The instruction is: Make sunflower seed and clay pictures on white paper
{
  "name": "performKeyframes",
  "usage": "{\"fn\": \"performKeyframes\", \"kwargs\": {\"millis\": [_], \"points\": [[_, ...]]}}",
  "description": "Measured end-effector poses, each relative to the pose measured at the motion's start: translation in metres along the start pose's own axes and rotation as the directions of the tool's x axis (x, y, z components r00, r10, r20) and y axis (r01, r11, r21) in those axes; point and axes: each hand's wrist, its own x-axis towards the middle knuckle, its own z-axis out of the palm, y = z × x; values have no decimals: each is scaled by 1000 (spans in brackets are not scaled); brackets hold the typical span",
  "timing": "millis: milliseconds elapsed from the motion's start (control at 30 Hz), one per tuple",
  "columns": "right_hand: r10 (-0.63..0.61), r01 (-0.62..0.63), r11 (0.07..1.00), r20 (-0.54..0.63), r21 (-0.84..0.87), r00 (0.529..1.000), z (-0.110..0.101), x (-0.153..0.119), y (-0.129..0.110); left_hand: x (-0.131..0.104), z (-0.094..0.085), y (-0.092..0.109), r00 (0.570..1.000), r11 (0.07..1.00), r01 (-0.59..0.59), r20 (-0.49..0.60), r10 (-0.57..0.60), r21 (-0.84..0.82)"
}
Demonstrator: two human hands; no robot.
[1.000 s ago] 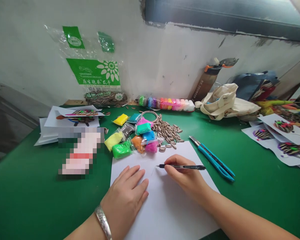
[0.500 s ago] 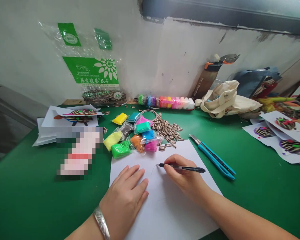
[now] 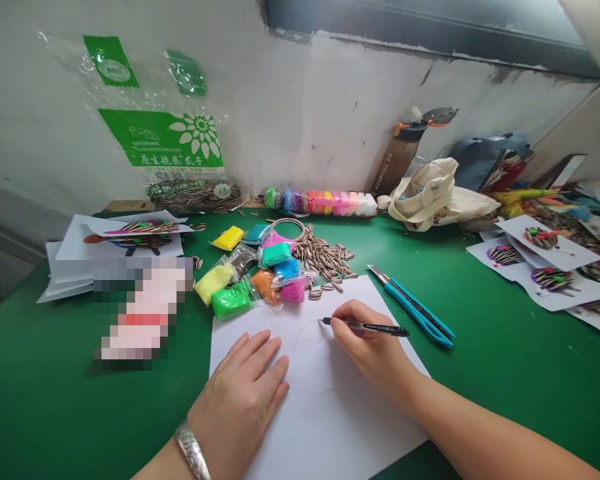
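Head view, right hand [image 3: 373, 350], grip around one pen [image 3: 383, 329], left hand [image 3: 236, 405] spread flat on one sheet [image 3: 325, 427], one cutter [image 3: 415, 310]

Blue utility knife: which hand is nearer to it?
Right: the right hand, gripping the pen, is beside the utility knife; the left hand lies farther off on the paper.

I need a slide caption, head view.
Left hand on paper, right hand holding a pen at a curved line.
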Motion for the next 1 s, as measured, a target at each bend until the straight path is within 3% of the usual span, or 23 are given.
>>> {"fn": "performKeyframes", "kwargs": {"millis": [1000], "points": [[43, -48, 997, -94, -54, 995, -23, -4, 9, 4, -1, -2, 990, 977, -138, 25, 136, 160]]}}
